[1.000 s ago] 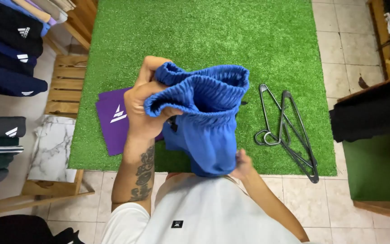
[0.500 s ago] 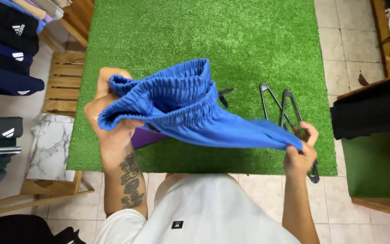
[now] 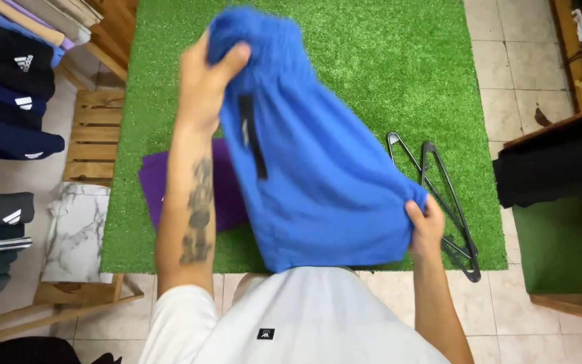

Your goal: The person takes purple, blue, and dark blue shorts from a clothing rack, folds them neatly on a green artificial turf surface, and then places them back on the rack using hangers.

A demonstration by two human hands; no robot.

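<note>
Shorts (image 3: 318, 168) stretched between hands: left hand (image 3: 203, 81) clamps waistband, right hand (image 3: 427, 226) pinches hem. Loose pinch may slip, dropping fabric onto hangers (image 3: 439, 195) beside right hand.

small black square label (image 3: 265, 334), white shirt (image 3: 318, 317) front

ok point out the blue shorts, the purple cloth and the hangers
blue shorts (image 3: 318, 175), head view, middle of the spread fabric held between both hands
purple cloth (image 3: 227, 195), head view, the part showing between the forearm and the shorts
hangers (image 3: 442, 189), head view, on a dark arm of the pair lying on the green mat
</note>
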